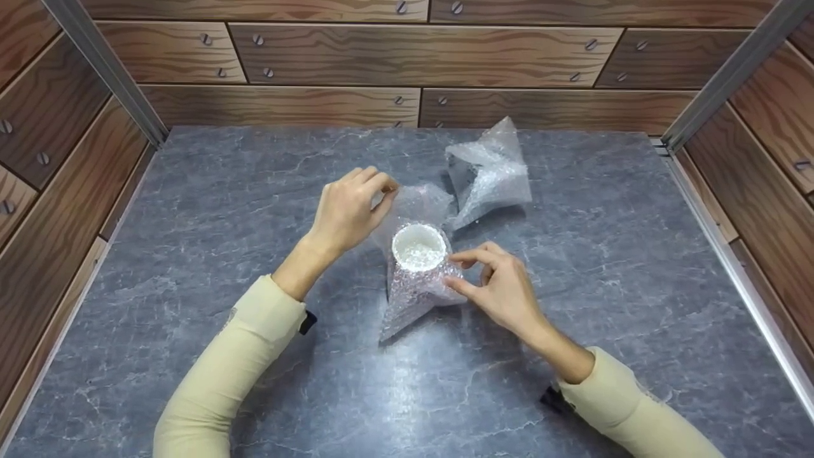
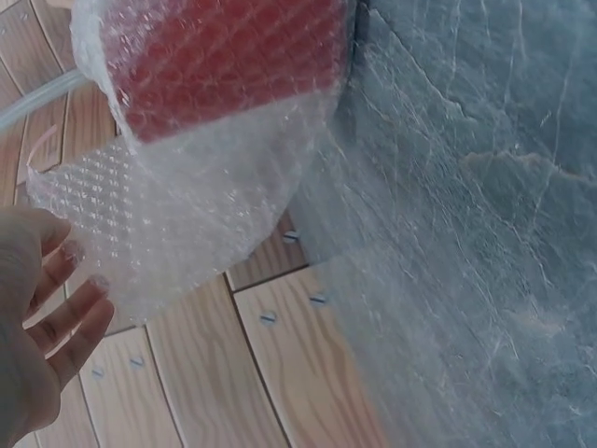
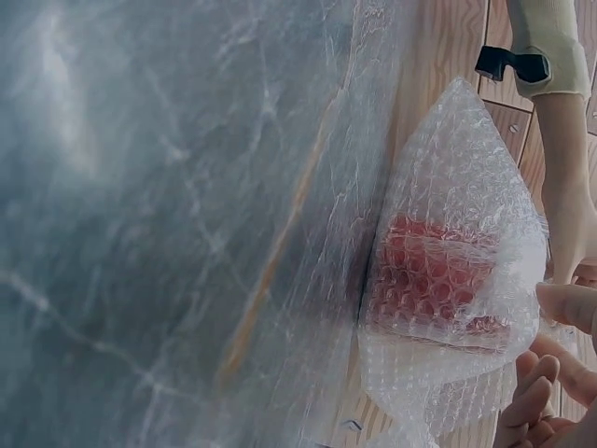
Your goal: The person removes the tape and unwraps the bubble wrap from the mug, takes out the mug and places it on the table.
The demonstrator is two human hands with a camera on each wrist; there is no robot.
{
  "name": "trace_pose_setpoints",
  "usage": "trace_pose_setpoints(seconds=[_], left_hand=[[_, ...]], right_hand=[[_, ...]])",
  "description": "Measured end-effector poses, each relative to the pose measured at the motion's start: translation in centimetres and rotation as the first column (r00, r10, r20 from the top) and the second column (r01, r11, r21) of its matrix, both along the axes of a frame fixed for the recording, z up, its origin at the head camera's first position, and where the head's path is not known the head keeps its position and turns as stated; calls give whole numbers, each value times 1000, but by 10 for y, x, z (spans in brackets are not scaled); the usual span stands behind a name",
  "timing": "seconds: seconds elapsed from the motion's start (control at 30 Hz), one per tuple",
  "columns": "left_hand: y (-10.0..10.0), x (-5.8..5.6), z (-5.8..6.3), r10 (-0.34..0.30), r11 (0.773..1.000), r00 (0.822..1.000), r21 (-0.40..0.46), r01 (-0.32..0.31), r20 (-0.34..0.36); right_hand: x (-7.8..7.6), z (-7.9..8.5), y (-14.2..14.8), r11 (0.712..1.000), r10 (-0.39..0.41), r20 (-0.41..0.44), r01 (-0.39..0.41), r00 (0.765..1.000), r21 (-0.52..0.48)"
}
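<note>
A cup (image 1: pixel 418 245) with a white round mouth stands upright on the table, its sides wrapped in bubble wrap (image 1: pixel 410 296). Its red outside shows through the layers in both wrist views. Bubble-like texture shows inside the mouth. At the far side, my left hand (image 1: pixel 350 210) pinches the edge of a raised flap of the wrap between thumb and forefinger. My right hand (image 1: pixel 502 289) has thumb and forefinger on the wrap at the cup's right side, close to the rim, pinching a fold. A pointed corner of wrap spreads toward me on the table.
A second bubble-wrapped bundle (image 1: pixel 489 175) sits behind and to the right, close to the flap; its contents are hidden. The grey marbled table (image 1: pixel 210 254) is bordered by wood-patterned walls (image 1: pixel 420 54) and metal rails (image 1: pixel 731 267).
</note>
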State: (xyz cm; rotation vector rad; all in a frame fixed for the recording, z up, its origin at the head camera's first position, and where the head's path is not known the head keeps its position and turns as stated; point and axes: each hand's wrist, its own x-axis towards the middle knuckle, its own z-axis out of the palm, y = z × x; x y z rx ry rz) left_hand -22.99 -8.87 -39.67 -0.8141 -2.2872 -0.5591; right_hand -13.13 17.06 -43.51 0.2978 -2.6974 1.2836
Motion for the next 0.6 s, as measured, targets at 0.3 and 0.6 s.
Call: trace_pose_setpoints(seconds=[0.3, 0.6], left_hand=[[-7, -16, -7, 49, 997, 995, 63, -54, 82], [-12, -33, -9, 87, 989, 982, 100, -105, 167]], right_hand=[[1, -1, 0, 1000, 5, -11, -4, 1000, 8], [0, -1, -1, 1000, 3, 1, -3, 1000, 17]])
